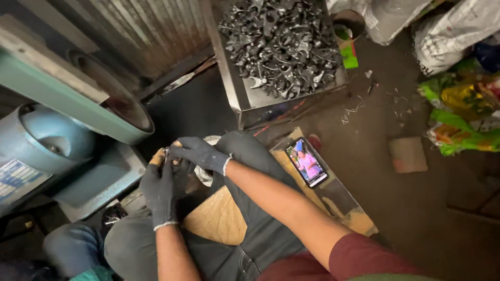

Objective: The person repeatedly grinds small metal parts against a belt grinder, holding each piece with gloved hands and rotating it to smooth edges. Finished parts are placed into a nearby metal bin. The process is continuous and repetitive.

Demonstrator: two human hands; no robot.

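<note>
Beside the grinding wheel, gloved left hand, right hand, small metal piece pinched between

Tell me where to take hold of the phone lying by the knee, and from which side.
Grip the phone across its two long edges, coming from above. It lies flat, screen up, on the board, so only the thin sides offer purchase. The edge away from the knee looks freer; both gloved hands are busy elsewhere.

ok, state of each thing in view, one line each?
left hand: gloved, closed on a small part.
right hand: gloved, gripping the same part.
small part: pinched between both hands, mostly hidden.
metal tray: heaped with dark metal pieces.
phone: screen lit, lying flat.
grinding wheel: spinning or not, cannot tell.
</note>
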